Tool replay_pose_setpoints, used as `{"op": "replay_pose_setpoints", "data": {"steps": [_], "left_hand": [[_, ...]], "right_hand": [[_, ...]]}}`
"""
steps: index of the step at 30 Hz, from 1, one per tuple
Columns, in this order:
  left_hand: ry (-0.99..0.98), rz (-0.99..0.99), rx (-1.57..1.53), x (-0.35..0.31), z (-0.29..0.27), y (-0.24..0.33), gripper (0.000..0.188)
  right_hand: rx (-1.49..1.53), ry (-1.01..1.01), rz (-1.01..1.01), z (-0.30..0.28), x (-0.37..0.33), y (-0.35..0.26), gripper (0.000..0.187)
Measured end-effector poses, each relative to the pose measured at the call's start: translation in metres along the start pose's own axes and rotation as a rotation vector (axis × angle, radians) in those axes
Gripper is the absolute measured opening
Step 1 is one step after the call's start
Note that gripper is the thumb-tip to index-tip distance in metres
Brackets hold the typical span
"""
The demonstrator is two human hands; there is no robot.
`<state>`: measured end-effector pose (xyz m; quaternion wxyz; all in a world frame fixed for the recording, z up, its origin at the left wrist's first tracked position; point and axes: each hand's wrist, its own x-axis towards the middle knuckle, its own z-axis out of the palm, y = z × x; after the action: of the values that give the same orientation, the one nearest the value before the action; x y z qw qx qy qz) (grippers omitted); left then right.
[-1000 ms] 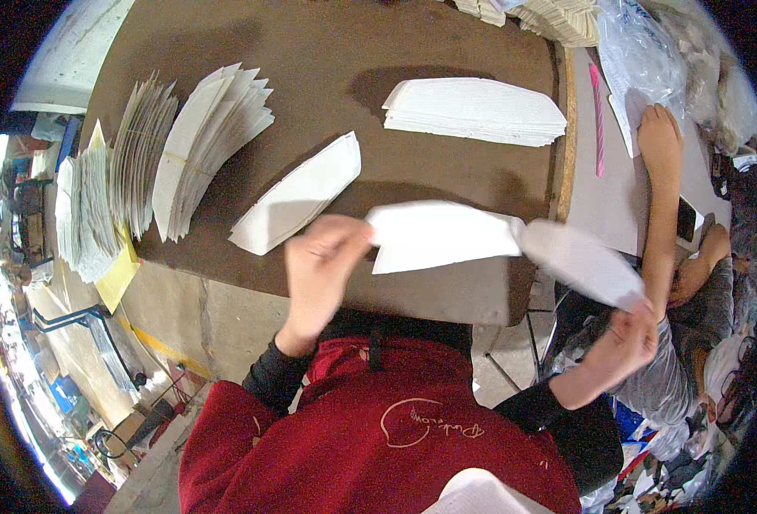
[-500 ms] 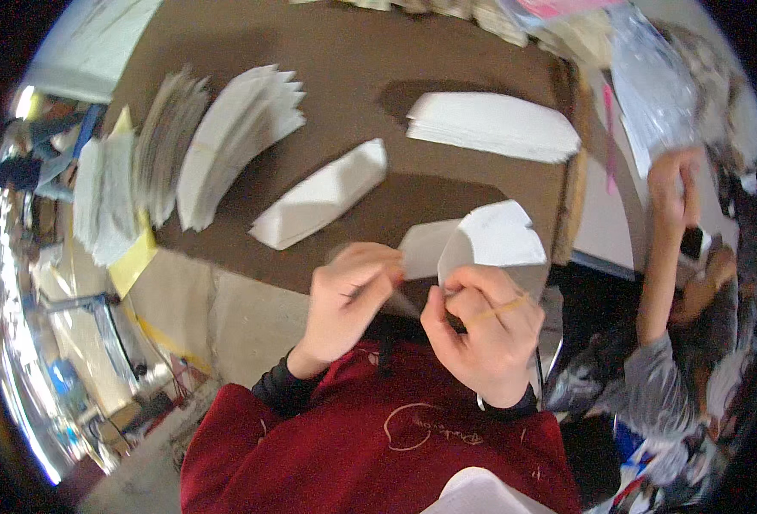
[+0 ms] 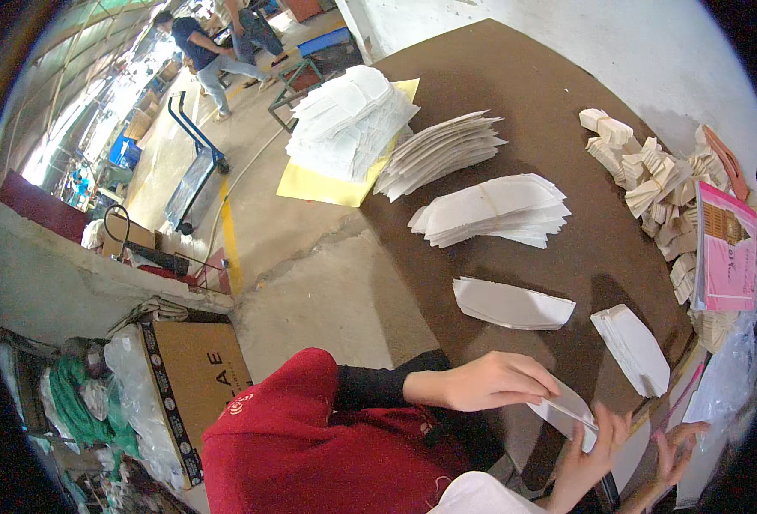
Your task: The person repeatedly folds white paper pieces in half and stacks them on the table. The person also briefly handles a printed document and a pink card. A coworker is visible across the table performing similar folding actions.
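Hands (image 3: 500, 382) gripping white sheet (image 3: 558, 417), stacks (image 3: 491, 212) beyond, co-worker's hand (image 3: 673, 456) nearby

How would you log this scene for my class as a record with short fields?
surface: brown flat table
left hand: holds thin white paper
right hand: holds the same paper farther right
near stacks: long white paper stack, left; tapered white paper stack, right
farther: fanned white paper bundle; fanned greyish paper bundle; loose white paper pile on flat yellow sheet
right side: cream-coloured bundles, pink rectangular packet
bystander: co-worker's bare hand, lower right
floor: blue-framed flat cart
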<state>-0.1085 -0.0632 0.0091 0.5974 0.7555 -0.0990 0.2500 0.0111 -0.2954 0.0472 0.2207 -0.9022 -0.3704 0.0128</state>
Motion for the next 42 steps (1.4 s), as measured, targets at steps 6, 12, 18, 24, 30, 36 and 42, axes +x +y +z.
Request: {"op": "replay_pose_setpoints", "data": {"steps": [6,12,18,24,30,36,42], "left_hand": [[-0.141,0.062,0.126,-0.023,-0.011,-0.013,0.014],[-0.191,0.098,0.645,-0.039,-0.009,-0.019,0.030],[-0.246,-0.019,0.394,-0.048,0.012,-0.019,0.036],[-0.194,-0.070,0.361,-0.044,0.010,-0.018,0.041],[-0.130,0.205,0.424,-0.052,0.009,-0.022,0.022],[-0.109,-0.173,0.423,-0.029,-0.007,0.007,0.043],[0.389,-0.188,1.228,0.033,-0.142,-0.005,0.086]], "right_hand": [[0.110,0.243,-0.299,0.005,-0.046,0.017,0.016],[0.244,0.028,0.075,0.045,-0.087,-0.003,0.049],[0.420,0.125,0.093,0.055,-0.084,-0.001,0.056],[0.282,0.178,0.124,0.055,-0.080,-0.008,0.049],[0.316,0.374,0.005,0.065,-0.106,-0.003,0.047],[0.221,0.170,0.158,0.062,-0.101,0.004,0.047],[0.208,0.264,0.024,0.037,-0.086,0.012,0.045]]}}
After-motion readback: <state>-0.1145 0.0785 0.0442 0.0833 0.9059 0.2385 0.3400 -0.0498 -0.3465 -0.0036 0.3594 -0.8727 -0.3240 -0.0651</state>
